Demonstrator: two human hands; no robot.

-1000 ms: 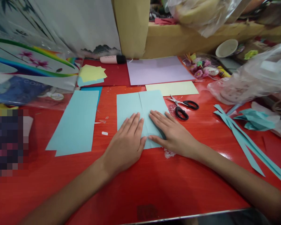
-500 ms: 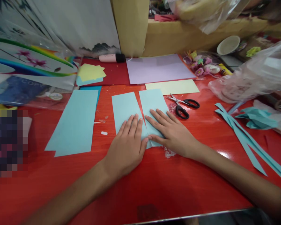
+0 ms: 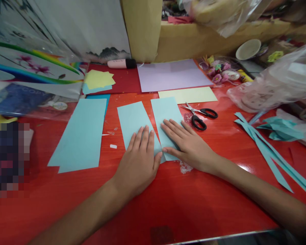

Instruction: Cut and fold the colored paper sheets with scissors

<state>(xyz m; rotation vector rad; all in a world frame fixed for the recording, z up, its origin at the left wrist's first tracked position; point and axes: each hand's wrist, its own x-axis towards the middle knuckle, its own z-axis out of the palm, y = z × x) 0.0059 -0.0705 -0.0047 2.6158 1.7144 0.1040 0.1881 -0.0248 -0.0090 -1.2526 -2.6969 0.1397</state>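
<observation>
A light blue sheet of paper (image 3: 165, 112) lies on the red table, with a long slit that splits its far part into two flaps. My left hand (image 3: 140, 156) rests flat on the left flap, fingers stretched out. On the right flap lies my right hand (image 3: 185, 143), also flat with its fingers spread. Both thumbs point toward each other near the slit's lower end, where a small crease shows. Part of the paper is hidden under my hands. Open scissors with black handles (image 3: 199, 125) lie just beyond my right hand.
Light blue sheets (image 3: 81, 136) lie at the left. Cut blue strips (image 3: 267, 153) and plastic bags (image 3: 272, 81) are at the right. Behind stand lilac paper (image 3: 173, 75), a cream strip (image 3: 188, 95), yellow paper pieces (image 3: 98, 79) and a pink marker (image 3: 121, 63).
The left flap has swung a little to the left under my left hand, and the gap between the flaps is wider. My right hand has hardly moved.
</observation>
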